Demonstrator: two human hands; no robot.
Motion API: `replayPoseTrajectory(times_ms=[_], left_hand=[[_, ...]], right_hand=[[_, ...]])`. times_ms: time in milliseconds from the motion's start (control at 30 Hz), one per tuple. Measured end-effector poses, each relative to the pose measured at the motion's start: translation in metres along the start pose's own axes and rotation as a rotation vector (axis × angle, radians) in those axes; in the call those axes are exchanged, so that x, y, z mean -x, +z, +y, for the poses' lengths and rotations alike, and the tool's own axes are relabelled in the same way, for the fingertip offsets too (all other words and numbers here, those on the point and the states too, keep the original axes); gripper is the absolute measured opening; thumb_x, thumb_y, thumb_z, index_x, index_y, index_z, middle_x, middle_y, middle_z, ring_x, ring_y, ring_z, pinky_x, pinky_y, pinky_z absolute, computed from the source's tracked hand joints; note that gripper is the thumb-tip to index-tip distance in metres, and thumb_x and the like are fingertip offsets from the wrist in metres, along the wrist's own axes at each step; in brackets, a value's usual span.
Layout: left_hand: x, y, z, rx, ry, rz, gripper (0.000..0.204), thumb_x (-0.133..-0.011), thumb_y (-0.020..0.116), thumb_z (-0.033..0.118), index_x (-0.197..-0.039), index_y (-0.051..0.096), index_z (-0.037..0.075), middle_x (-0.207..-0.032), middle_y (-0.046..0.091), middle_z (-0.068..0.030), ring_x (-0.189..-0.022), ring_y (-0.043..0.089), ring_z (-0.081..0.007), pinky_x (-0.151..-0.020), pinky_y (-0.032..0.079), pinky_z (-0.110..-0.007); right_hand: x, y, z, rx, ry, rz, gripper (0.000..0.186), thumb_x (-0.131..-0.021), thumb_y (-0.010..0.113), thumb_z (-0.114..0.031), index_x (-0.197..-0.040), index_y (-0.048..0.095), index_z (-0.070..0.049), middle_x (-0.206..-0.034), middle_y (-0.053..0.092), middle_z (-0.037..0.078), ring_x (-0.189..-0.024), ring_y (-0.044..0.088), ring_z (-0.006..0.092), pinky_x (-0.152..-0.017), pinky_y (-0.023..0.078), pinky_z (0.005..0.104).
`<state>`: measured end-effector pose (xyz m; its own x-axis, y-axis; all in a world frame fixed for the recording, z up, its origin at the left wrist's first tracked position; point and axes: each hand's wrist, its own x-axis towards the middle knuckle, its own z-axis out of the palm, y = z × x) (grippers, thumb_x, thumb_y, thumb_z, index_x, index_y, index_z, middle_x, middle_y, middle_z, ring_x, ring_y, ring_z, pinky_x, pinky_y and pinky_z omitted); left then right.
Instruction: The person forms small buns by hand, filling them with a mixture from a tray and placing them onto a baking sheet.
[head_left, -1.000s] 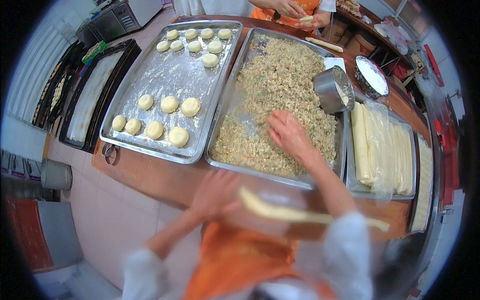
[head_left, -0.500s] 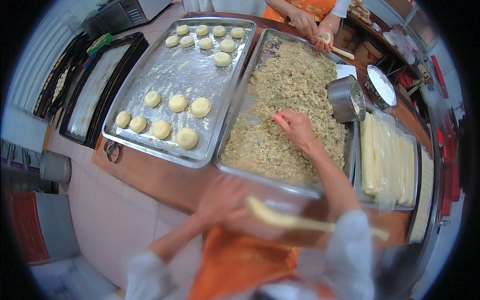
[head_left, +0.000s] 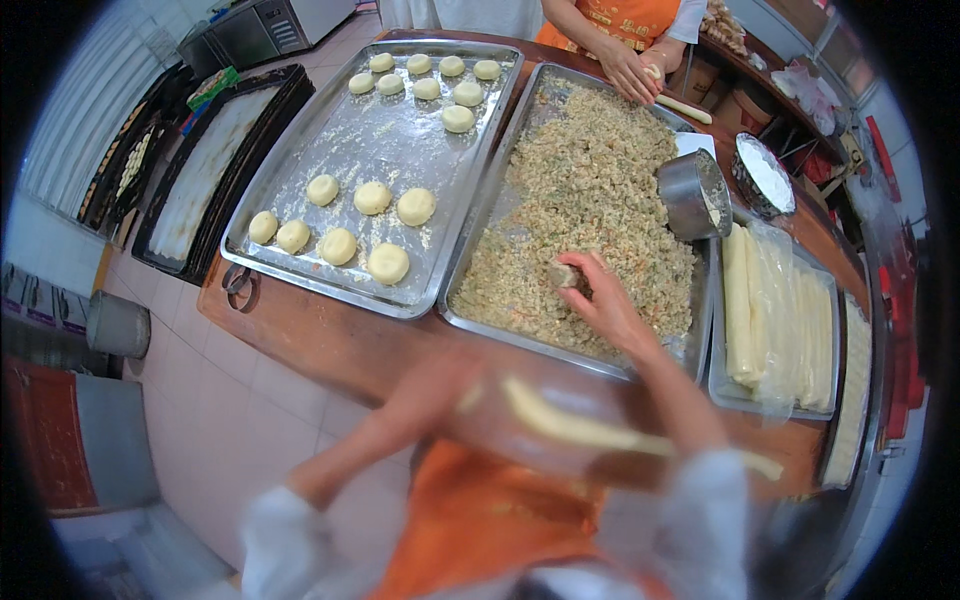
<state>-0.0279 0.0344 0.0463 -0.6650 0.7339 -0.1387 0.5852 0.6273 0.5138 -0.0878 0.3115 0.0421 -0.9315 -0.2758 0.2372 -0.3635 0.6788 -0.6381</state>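
My right hand (head_left: 606,306) is over the crumbly filling (head_left: 600,150) spread in a metal tray. Its thumb and fingers are closed round a small clump of filling (head_left: 563,274). Above the near edge of the wooden table, my left hand (head_left: 432,388) is smeared by motion, so its fingers cannot be read. Beside it shows a small pale blur, perhaps dough. A long strip of pale dough (head_left: 575,430) lies on the table between my arms, its right part crossed by my right forearm.
On the left, a floured metal tray (head_left: 330,275) bears several round dough pieces (head_left: 387,263). A metal pot (head_left: 693,195) stands in the filling; dough rolls under plastic (head_left: 770,310) lie to the right. Across the table, a co-worker's hands (head_left: 640,75) handle dough near a bowl of white powder (head_left: 765,172).
My right hand has closed round a clump of filling and shifted slightly nearer to me. My left hand is still blurred near the table edge. The co-worker's hands have come together.
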Motion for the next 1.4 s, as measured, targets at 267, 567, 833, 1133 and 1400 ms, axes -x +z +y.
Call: replayPoseTrajectory(times_ms=[267,567,833,1133,1400], left_hand=[[-0.017,-0.073,0.029,0.251,-0.082,-0.338,0.027,-0.068,0.062,0.015,-0.090,0.050,0.003,-0.100,0.053,-0.0116,-0.095,0.050,-0.0268,-0.078,0.042,-0.039],[-0.016,0.010,-0.005,1.429,-0.034,0.057,0.033,-0.076,0.057,0.022,-0.104,0.045,0.009,-0.096,0.057,-0.0181,-0.091,0.056,-0.0323,-0.084,0.043,-0.042],[-0.032,0.002,0.025,2.141,-0.081,0.007,0.049,-0.080,0.050,0.030,-0.121,0.038,0.007,-0.095,0.057,-0.0177,-0.085,0.057,-0.0303,-0.076,0.045,-0.038],[-0.030,0.006,0.026,2.324,-0.238,0.060,0.053,-0.079,0.051,0.031,-0.123,0.038,0.004,-0.097,0.056,-0.0176,-0.086,0.057,-0.0294,-0.074,0.046,-0.036],[-0.043,0.006,0.034,2.428,-0.230,0.072,0.049,-0.081,0.051,0.029,-0.122,0.040,0.005,-0.110,0.051,-0.0187,-0.098,0.053,-0.0310,-0.081,0.046,-0.040]], right_hand=[[0.012,-0.027,-0.017,0.142,0.314,-0.113,0.044,-0.078,0.058,-0.010,-0.118,0.039,-0.008,-0.106,0.051,0.019,-0.094,0.053,0.0331,-0.077,0.045,0.0404],[-0.012,0.013,-0.005,0.547,0.033,0.014,0.025,-0.078,0.058,-0.026,-0.087,0.050,-0.004,-0.081,0.053,0.016,-0.066,0.057,0.0326,-0.055,0.046,0.0419],[-0.037,0.036,0.004,0.520,-0.030,0.059,0.024,-0.079,0.057,-0.024,-0.071,0.045,-0.006,-0.067,0.054,0.012,-0.057,0.055,0.0301,-0.051,0.045,0.0409],[-0.035,0.017,0.002,-0.378,0.244,0.419,0.022,-0.084,0.051,-0.025,-0.082,0.058,-0.004,-0.064,0.055,0.004,-0.056,0.052,0.0141,-0.052,0.040,0.0302],[-0.023,0.000,0.008,-0.687,0.467,0.293,0.039,-0.091,0.043,-0.035,-0.062,0.046,-0.009,-0.061,0.048,-0.001,-0.045,0.037,0.0047,-0.041,0.030,0.0203]])
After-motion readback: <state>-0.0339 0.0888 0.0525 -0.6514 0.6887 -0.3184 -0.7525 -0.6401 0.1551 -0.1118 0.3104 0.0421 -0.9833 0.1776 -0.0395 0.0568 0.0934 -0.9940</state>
